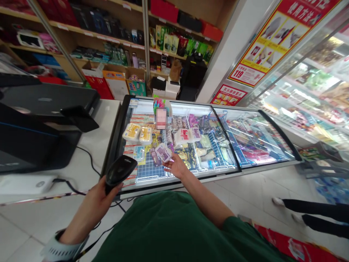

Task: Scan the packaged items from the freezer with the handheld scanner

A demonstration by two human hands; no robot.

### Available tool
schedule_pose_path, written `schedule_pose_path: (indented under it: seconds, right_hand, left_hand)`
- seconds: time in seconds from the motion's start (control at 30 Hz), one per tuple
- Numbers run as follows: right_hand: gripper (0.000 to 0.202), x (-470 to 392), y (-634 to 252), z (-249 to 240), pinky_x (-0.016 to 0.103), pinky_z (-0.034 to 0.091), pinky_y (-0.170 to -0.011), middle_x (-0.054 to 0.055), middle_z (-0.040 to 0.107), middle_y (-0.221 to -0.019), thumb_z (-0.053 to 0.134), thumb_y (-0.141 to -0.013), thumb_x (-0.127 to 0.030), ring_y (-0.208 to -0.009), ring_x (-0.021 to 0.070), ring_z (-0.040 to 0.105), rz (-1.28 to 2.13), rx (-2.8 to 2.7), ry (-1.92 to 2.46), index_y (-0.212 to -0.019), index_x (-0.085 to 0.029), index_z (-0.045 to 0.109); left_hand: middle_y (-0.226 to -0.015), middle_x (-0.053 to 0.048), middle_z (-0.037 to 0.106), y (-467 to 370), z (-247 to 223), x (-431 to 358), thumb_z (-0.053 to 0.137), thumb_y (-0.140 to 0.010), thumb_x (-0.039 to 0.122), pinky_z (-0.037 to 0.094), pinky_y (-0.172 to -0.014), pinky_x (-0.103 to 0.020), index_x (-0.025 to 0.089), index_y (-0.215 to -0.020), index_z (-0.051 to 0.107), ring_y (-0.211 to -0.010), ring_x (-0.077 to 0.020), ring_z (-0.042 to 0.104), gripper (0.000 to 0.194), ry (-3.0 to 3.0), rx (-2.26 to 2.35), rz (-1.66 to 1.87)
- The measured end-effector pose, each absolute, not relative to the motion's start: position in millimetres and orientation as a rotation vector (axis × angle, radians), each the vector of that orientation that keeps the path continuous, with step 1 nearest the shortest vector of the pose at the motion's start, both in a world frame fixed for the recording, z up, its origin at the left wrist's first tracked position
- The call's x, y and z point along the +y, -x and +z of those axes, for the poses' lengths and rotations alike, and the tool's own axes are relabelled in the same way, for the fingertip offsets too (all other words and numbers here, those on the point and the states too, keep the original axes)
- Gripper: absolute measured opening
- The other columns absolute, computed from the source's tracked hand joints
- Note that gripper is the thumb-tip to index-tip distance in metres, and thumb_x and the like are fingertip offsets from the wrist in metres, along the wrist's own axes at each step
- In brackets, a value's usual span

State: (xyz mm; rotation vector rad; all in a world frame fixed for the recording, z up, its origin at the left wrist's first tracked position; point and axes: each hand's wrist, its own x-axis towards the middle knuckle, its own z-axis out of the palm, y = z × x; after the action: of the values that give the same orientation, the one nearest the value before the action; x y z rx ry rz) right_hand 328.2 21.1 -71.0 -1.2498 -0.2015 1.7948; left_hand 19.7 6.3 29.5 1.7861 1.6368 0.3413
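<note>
A black handheld barcode scanner (pixel 121 169) is wrapped in my left hand (pixel 94 200), its head pointing right over the freezer's near left corner. Between the fingers of my right hand (pixel 178 167) is the edge of a small white pack with a purple label (pixel 163 153), tilted above the glass. On the freezer top, farther left, sit two yellow-labelled packs (pixel 132 131). Right of the held pack, a red-labelled white pack (pixel 182 136) touches a purple-labelled white pack (pixel 195 134).
The glass-topped chest freezer (pixel 223 174) holds bagged goods in wire baskets. A cup of colourful items (pixel 159 103) stands at its back. To the left is a counter (pixel 102 116) with a black checkout machine (pixel 32 142) and cables. Someone's legs (pixel 313 213) appear at right.
</note>
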Motion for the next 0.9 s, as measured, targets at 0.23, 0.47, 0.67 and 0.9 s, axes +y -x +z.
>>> schedule_pose_path:
  seconds: [0.23, 0.47, 0.67, 0.9]
  right_hand:
    - [0.040, 9.1, -336.7, -55.5, 0.039, 0.053, -0.075, 0.009, 0.070, -0.086, 0.042, -0.091, -0.054, -0.081, 0.0208, 0.069, 1.839, -0.001, 0.981, -0.100, -0.018, 0.059]
    - [0.038, -0.6, -345.0, -50.9, 0.038, 0.055, -0.072, 0.010, 0.071, -0.085, 0.039, -0.093, -0.048, -0.081, 0.0217, 0.069, 1.839, 0.030, 0.902, -0.101, -0.017, 0.060]
    - [0.041, -6.5, -355.3, -44.4, 0.039, 0.054, -0.074, 0.009, 0.071, -0.084, 0.041, -0.092, -0.053, -0.079, 0.0214, 0.069, 1.808, 0.033, 0.920, -0.099, -0.017, 0.059]
    - [0.040, -11.6, -363.0, -41.6, 0.039, 0.053, -0.076, 0.009, 0.070, -0.082, 0.037, -0.094, -0.049, -0.080, 0.0212, 0.069, 1.790, 0.051, 0.909, -0.100, -0.017, 0.060]
  left_hand:
    - [-0.096, -0.009, 0.072, -59.1, 41.6, 8.1, 0.050, -0.084, 0.058, 0.052, -0.076, -0.035, 0.018, -0.107, 0.057, -0.089, -0.0280, 0.069, 0.046, -1.898, 1.382, 0.338]
    - [-0.101, -0.008, 0.070, -89.4, 40.9, 8.9, 0.050, -0.087, 0.052, 0.049, -0.081, -0.034, 0.019, -0.110, 0.056, -0.096, -0.0267, 0.066, 0.040, -1.996, 1.228, 0.300]
    - [-0.103, -0.011, 0.069, -102.8, 35.4, 7.6, 0.049, -0.087, 0.050, 0.047, -0.087, -0.039, 0.018, -0.106, 0.057, -0.100, -0.0297, 0.063, 0.038, -2.031, 1.198, 0.249]
    - [-0.101, -0.009, 0.070, -115.0, 35.0, 7.3, 0.050, -0.086, 0.046, 0.045, -0.092, -0.040, 0.020, -0.105, 0.056, -0.099, -0.0294, 0.064, 0.033, -1.990, 1.169, 0.238]
